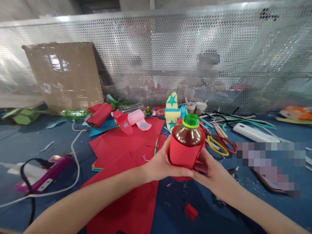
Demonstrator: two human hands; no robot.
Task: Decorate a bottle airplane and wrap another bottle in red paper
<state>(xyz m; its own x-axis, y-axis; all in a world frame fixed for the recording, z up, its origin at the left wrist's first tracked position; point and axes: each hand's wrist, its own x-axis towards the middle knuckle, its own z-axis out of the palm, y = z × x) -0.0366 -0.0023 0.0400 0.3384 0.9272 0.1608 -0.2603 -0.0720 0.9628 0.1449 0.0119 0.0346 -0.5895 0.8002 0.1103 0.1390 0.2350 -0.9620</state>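
In the head view, a green plastic bottle (187, 143) wrapped in red paper stands upright between my two hands, above the blue table. Its green threaded neck has no cap on it. My left hand (159, 162) curls round the bottle's left side, thumb across the front. From the right, my right hand (206, 164) grips it, and the thumbs meet low on the front. The far fingers are hidden behind the bottle. Beneath my left forearm lie large red paper sheets (124, 195). A small folded red scrap (191, 212) rests on the table nearer to me.
Scissors with yellow and red handles (219, 145) and a white glue gun or similar tool (254, 132) lie at right. Wrapped bottles (101, 114) and a yellow star-decorated piece (172, 112) stand behind. A purple power strip (44, 174) with cords sits left. A perforated metal panel (170, 42) bounds the back.
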